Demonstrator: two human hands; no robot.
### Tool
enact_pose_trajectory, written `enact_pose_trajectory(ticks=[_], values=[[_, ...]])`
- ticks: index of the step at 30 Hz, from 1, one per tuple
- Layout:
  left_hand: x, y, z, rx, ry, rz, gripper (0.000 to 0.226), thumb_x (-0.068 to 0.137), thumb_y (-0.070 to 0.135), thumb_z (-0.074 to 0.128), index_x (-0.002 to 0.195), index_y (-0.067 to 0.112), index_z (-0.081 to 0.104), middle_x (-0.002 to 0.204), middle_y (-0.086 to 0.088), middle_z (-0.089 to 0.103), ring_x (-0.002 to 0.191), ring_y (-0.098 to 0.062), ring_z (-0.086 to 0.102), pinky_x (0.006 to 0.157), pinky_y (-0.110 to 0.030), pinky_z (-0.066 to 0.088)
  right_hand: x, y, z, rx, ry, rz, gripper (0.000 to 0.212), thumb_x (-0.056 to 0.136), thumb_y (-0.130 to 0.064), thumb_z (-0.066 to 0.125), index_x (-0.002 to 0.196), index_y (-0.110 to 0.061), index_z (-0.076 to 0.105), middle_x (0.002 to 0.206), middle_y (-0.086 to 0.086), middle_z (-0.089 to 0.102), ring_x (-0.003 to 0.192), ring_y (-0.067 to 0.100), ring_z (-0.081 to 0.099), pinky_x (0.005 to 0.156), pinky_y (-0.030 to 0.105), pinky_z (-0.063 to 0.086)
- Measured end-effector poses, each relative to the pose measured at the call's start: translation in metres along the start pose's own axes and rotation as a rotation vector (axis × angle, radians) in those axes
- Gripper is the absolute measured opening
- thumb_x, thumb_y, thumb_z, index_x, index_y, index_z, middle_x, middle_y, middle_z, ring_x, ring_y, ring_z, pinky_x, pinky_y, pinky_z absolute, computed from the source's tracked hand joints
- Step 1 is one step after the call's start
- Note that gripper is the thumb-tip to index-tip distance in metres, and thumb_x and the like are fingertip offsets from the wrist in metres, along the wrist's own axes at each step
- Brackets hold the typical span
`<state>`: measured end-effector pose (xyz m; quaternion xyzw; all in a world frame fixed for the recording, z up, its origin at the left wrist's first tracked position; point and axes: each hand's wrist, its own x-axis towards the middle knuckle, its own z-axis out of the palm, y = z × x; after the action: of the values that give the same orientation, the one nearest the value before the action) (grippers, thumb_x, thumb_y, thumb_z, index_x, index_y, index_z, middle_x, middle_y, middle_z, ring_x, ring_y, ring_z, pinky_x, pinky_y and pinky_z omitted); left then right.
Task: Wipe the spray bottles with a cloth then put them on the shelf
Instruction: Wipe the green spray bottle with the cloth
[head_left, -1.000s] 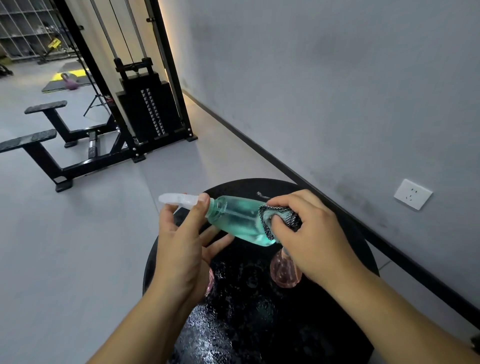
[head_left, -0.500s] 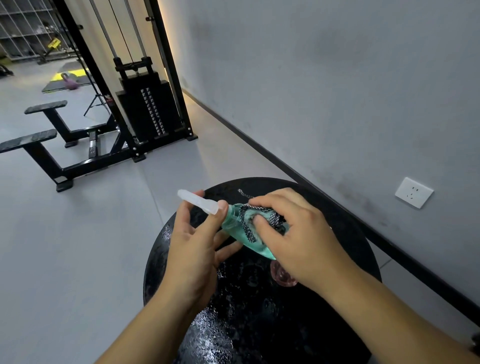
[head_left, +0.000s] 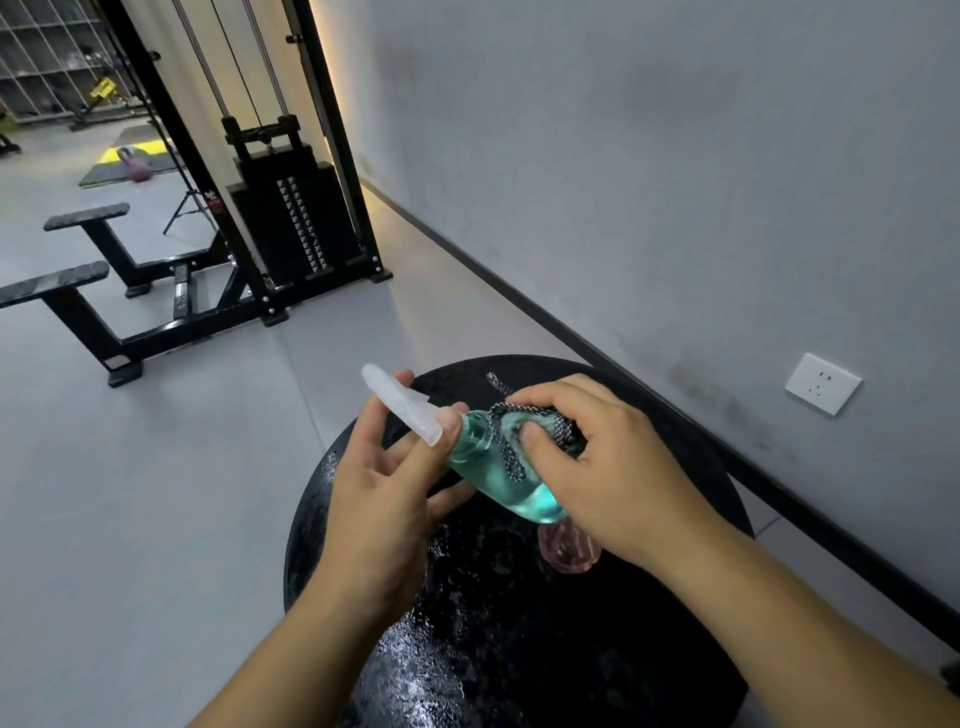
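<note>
**Wiping in hand, shelf not yet in reach**

The wiping step is under way. The left hand (head_left: 379, 499) pinches the clear cap (head_left: 402, 410) of the teal bottle (head_left: 498, 473) between thumb and forefinger, its other fingers loose, and holds the bottle tilted in the air above the round black worktop (head_left: 675, 431). The right hand (head_left: 613, 467) is clamped around the bottle's body with the checked cloth (head_left: 524, 431) pressed under its fingers, one cloth end trailing free.

By my reading, the next move calls for turning the bottle in the left grip so the cloth reaches the base and far side, with the cap kept firm so the bottle does not slip.

A pink bottle (head_left: 569, 551) lies on the worktop just below the right wrist, partly hidden; it looks unwiped. The worktop surface glistens as if wet, so a bottle set down there may pick up moisture again. A cable machine (head_left: 291, 218) and bench (head_left: 78, 291) stand well apart on the left, a wall socket (head_left: 822, 383) to the right. Grey racks (head_left: 47, 57) show far off; whether they are the intended shelf I cannot tell.
</note>
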<state>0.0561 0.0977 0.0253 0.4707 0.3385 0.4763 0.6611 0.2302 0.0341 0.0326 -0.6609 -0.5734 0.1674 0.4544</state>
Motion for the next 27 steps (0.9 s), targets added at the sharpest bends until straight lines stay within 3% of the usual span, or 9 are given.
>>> enact_pose_trajectory(ticks=[5, 11, 15, 18, 22, 25, 27], values=[[0.003, 0.004, -0.005, -0.014, 0.043, 0.02, 0.056, 0.088, 0.02, 0.077, 0.139, 0.031, 0.057, 0.117, -0.015, 0.079, 0.113, -0.035, 0.076, 0.084, -0.049, 0.065, 0.003, 0.02, -0.004, -0.008, 0.017, 0.163, 0.02, 0.097, -0.021, 0.061, 0.107, -0.036, 0.07, 0.106, -0.017, 0.061, 0.072, 0.003, 0.067, 0.069, 0.02, 0.05], [0.004, 0.002, -0.007, -0.038, 0.011, 0.006, 0.055, 0.091, 0.015, 0.081, 0.139, 0.029, 0.058, 0.121, -0.017, 0.077, 0.114, -0.037, 0.075, 0.079, -0.046, 0.066, -0.002, 0.001, -0.002, 0.042, 0.024, 0.032, 0.023, 0.098, -0.021, 0.065, 0.115, -0.036, 0.071, 0.113, -0.024, 0.062, 0.088, -0.006, 0.062, 0.072, 0.005, 0.043], [0.007, 0.006, -0.014, -0.056, 0.002, 0.021, 0.063, 0.084, 0.022, 0.075, 0.144, 0.029, 0.055, 0.123, -0.017, 0.077, 0.113, -0.036, 0.075, 0.078, -0.045, 0.067, 0.003, 0.012, -0.005, 0.071, 0.041, 0.123, 0.022, 0.096, -0.02, 0.064, 0.107, -0.038, 0.071, 0.109, -0.024, 0.061, 0.081, 0.0, 0.067, 0.072, 0.014, 0.05], [0.008, 0.006, -0.017, -0.068, 0.016, 0.018, 0.066, 0.083, 0.023, 0.075, 0.145, 0.028, 0.054, 0.123, -0.015, 0.077, 0.113, -0.036, 0.075, 0.072, -0.041, 0.067, 0.006, 0.021, -0.007, 0.04, 0.064, 0.182, 0.02, 0.095, -0.023, 0.065, 0.102, -0.041, 0.069, 0.106, -0.023, 0.064, 0.094, -0.011, 0.061, 0.072, 0.005, 0.044], [0.007, 0.003, -0.014, -0.069, 0.029, 0.005, 0.065, 0.086, 0.022, 0.079, 0.146, 0.028, 0.053, 0.122, -0.015, 0.078, 0.112, -0.036, 0.076, 0.072, -0.041, 0.066, 0.002, 0.011, -0.003, 0.098, 0.045, 0.124, 0.022, 0.097, -0.022, 0.066, 0.11, -0.039, 0.071, 0.112, -0.027, 0.061, 0.086, 0.0, 0.068, 0.074, 0.017, 0.049], [0.007, 0.002, -0.011, -0.065, 0.05, -0.006, 0.062, 0.088, 0.022, 0.078, 0.144, 0.027, 0.054, 0.12, -0.014, 0.078, 0.111, -0.038, 0.076, 0.074, -0.044, 0.067, -0.002, 0.002, 0.001, 0.06, 0.026, 0.033, 0.025, 0.097, -0.02, 0.066, 0.115, -0.036, 0.071, 0.115, -0.026, 0.061, 0.104, -0.003, 0.063, 0.082, 0.01, 0.049], [0.007, 0.003, -0.012, -0.077, 0.074, -0.01, 0.063, 0.085, 0.024, 0.075, 0.144, 0.025, 0.054, 0.117, -0.013, 0.079, 0.11, -0.037, 0.076, 0.077, -0.048, 0.066, -0.003, 0.004, 0.002, 0.055, 0.025, 0.045, 0.025, 0.097, -0.019, 0.066, 0.115, -0.036, 0.071, 0.115, -0.025, 0.06, 0.102, -0.003, 0.063, 0.081, 0.011, 0.049]])
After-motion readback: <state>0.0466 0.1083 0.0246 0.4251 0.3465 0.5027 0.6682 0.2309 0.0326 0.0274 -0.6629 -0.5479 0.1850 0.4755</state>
